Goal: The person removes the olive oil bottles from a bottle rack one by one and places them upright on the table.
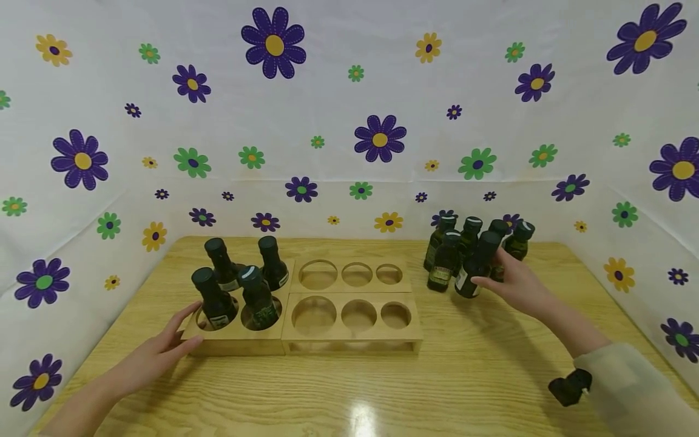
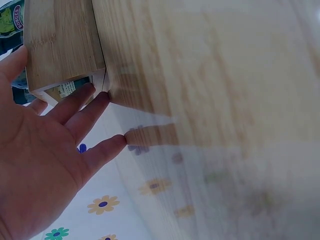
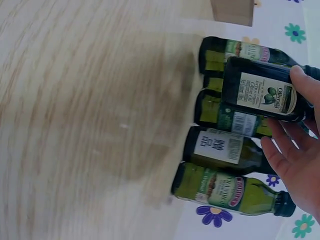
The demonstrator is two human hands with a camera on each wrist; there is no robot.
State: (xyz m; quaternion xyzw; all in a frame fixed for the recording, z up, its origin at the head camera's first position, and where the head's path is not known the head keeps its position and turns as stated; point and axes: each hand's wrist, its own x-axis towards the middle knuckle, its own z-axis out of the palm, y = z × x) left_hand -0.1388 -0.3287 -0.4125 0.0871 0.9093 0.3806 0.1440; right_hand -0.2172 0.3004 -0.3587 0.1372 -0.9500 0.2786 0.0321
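My right hand (image 1: 519,284) grips a dark olive oil bottle (image 1: 475,267) in front of the bottle group at the back right. In the right wrist view its label reads olive oil, and the hand (image 3: 295,155) has thumb and fingers around its upper part. Several more olive oil bottles (image 3: 220,187) stand behind it. At the left end of the wooden bottle rack (image 1: 240,348), my left hand (image 1: 155,355) rests with extended fingers touching its corner. Several dark bottles (image 1: 259,303) stand in that rack's round holes, some leaning.
Joined to the filled rack is a second wooden rack (image 1: 349,348), its round holes of different sizes without bottles. Both stand on a wood-grain table (image 1: 306,394). A white flowered cloth (image 1: 327,91) surrounds the back and sides.
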